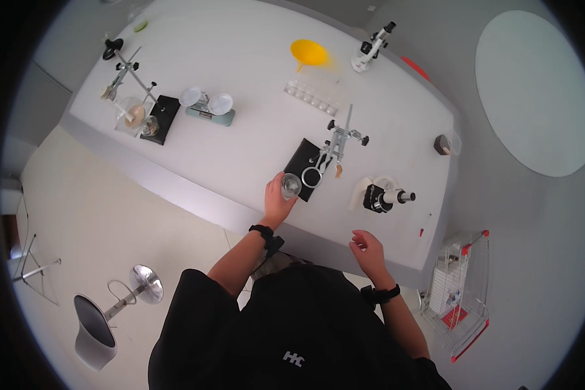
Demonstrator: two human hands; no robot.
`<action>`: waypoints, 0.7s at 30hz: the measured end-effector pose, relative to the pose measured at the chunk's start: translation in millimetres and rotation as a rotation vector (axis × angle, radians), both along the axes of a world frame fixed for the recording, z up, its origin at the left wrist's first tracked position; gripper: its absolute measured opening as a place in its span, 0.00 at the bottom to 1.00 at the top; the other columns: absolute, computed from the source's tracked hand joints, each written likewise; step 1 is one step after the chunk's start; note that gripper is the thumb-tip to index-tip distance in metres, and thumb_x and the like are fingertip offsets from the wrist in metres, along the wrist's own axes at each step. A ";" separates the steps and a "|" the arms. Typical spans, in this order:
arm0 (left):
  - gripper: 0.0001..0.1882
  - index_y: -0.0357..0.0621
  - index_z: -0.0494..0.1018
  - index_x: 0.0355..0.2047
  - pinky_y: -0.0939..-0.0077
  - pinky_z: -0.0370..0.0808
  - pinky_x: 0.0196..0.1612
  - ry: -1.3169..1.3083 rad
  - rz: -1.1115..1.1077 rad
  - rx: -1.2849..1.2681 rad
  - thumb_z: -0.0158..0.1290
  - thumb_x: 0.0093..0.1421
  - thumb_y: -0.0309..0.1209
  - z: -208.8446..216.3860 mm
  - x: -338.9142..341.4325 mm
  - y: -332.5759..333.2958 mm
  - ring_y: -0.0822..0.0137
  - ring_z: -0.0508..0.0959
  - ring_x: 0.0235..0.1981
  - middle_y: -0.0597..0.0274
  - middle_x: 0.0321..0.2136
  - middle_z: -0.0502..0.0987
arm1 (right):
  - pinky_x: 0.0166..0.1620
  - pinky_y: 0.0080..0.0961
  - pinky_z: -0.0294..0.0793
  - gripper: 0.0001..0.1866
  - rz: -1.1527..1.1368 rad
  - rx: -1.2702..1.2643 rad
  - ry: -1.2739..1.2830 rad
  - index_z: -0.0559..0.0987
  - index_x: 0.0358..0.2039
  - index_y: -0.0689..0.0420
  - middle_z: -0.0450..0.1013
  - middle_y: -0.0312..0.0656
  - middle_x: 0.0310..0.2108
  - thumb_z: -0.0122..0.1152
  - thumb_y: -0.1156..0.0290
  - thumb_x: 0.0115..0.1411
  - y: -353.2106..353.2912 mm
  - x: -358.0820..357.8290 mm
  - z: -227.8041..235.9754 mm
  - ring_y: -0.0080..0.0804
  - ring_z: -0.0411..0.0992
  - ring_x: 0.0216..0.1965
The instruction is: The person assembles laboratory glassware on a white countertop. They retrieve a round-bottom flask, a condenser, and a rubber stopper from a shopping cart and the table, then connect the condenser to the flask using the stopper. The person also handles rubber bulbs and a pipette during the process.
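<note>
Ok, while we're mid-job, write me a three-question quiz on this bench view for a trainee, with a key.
1. Which hand holds the clear glass vessel?

2. True or false: the two-pan balance stands on the table to the left of that vessel.

3. Which of these is nearest to the right hand?
A) the yellow funnel
B) the nearer microscope
C) the grey stool

Key:
1. The left hand.
2. True.
3. B.
</note>
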State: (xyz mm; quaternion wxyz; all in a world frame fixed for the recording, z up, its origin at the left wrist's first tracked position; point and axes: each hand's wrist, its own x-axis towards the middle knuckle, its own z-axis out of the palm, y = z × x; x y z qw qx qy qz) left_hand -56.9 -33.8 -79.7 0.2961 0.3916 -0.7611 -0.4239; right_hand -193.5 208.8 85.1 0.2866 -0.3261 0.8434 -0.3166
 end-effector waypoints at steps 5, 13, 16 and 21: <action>0.46 0.40 0.57 0.60 0.58 0.64 0.59 -0.023 -0.041 0.014 0.67 0.41 0.22 -10.5 -22.2 -2.8 0.47 0.65 0.56 0.49 0.56 0.65 | 0.39 0.24 0.76 0.15 -0.146 0.005 -0.008 0.77 0.44 0.59 0.77 0.41 0.32 0.63 0.75 0.55 46.4 -2.4 -3.0 0.28 0.76 0.33; 0.45 0.38 0.57 0.60 0.59 0.66 0.58 -0.033 -0.129 -0.003 0.66 0.42 0.24 -14.7 -43.7 -4.5 0.46 0.66 0.56 0.47 0.55 0.66 | 0.38 0.23 0.75 0.14 -0.261 0.004 -0.042 0.77 0.44 0.59 0.77 0.40 0.32 0.63 0.74 0.56 82.5 6.1 -8.1 0.26 0.75 0.33; 0.46 0.39 0.57 0.60 0.59 0.66 0.58 -0.055 -0.152 0.017 0.67 0.41 0.25 -8.4 -48.3 -1.4 0.46 0.66 0.56 0.46 0.54 0.66 | 0.38 0.24 0.74 0.14 -0.273 0.028 -0.032 0.77 0.43 0.60 0.77 0.39 0.31 0.62 0.74 0.56 97.4 5.0 -12.5 0.26 0.75 0.32; 0.52 0.37 0.52 0.64 0.58 0.66 0.59 -0.056 -0.143 0.010 0.69 0.40 0.27 -9.5 -44.8 1.7 0.45 0.66 0.56 0.43 0.55 0.66 | 0.37 0.23 0.74 0.13 -0.303 0.045 -0.058 0.77 0.43 0.60 0.77 0.39 0.31 0.62 0.72 0.57 125.4 2.8 -17.2 0.25 0.74 0.31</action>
